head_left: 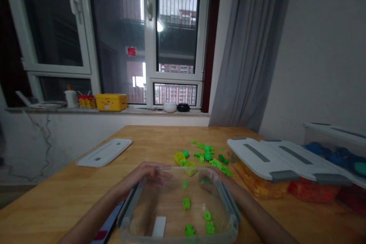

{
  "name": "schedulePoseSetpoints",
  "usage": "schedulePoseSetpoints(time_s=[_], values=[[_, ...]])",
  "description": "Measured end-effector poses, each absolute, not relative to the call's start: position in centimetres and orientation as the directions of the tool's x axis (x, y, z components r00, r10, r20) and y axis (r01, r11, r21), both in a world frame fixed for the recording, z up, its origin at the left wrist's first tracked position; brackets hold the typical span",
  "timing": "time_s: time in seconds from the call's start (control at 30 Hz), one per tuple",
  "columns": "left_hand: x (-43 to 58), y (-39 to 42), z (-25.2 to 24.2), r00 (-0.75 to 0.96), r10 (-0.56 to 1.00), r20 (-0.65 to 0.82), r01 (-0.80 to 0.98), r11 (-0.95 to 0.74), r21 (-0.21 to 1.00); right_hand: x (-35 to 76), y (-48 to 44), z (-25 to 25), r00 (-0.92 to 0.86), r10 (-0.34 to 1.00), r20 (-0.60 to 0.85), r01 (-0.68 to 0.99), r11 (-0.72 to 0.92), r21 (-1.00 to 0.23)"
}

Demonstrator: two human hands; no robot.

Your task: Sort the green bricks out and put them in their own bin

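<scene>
A clear plastic storage box (177, 238) stands at the near edge of the table, with several green toy bricks (187, 203) and a white card-like piece (159, 227) showing in its area. My left hand (154, 173) is at the box's far left corner, fingers stretched apart, with nothing seen in them. At the far right corner, partly behind the clear wall, my right hand (213, 179) has its fingers curled around a green toy piece (205, 180), blurred through the plastic. Beyond the box lie a yellow-green toy piece (180, 158) and loose green bricks (216, 164).
A white lid (105, 153) lies flat at the left. Lidded boxes with orange pieces (271, 187) and red pieces (307, 190) stand at the right, beside a box of blue pieces (333, 154). A dark flat object (110, 221) lies under my left forearm.
</scene>
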State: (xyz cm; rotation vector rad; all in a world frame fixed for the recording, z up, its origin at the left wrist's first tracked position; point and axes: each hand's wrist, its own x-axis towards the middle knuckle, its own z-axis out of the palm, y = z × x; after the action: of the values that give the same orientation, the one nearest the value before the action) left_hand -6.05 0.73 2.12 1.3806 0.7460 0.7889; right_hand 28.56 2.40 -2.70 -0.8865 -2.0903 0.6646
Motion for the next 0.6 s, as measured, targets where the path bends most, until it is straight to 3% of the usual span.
schedulePoseSetpoints(time_s=[0.07, 0.13, 0.23, 0.37, 0.6], values=[[-6.1, 0.9, 1.9, 0.546, 0.838, -0.008, -0.045, 0.039, 0.998, 28.5, 2.6, -1.4, -0.475, 0.768, 0.43, 0.413, 0.626, -0.661], [-6.2, 1.2, 1.7, 0.546, 0.838, -0.01, -0.047, 0.042, 0.998, 28.7, 2.7, 0.0, -0.326, 0.828, 0.456, 0.442, 0.56, -0.701], [-6.4, 1.6, 1.4, 0.549, 0.836, -0.019, -0.048, 0.054, 0.997, 29.1, 2.5, 1.5, -0.158, 0.862, 0.482, 0.27, 0.507, -0.818], [-6.4, 1.7, 1.3, 0.54, 0.841, -0.03, -0.048, 0.066, 0.997, 29.1, 1.4, 2.0, -0.309, 0.853, 0.42, 0.044, 0.454, -0.89], [-6.3, 1.3, 1.6, 0.55, 0.835, 0.005, -0.05, 0.027, 0.998, 28.7, 0.2, 2.4, -0.492, 0.798, 0.349, 0.031, 0.416, -0.909]])
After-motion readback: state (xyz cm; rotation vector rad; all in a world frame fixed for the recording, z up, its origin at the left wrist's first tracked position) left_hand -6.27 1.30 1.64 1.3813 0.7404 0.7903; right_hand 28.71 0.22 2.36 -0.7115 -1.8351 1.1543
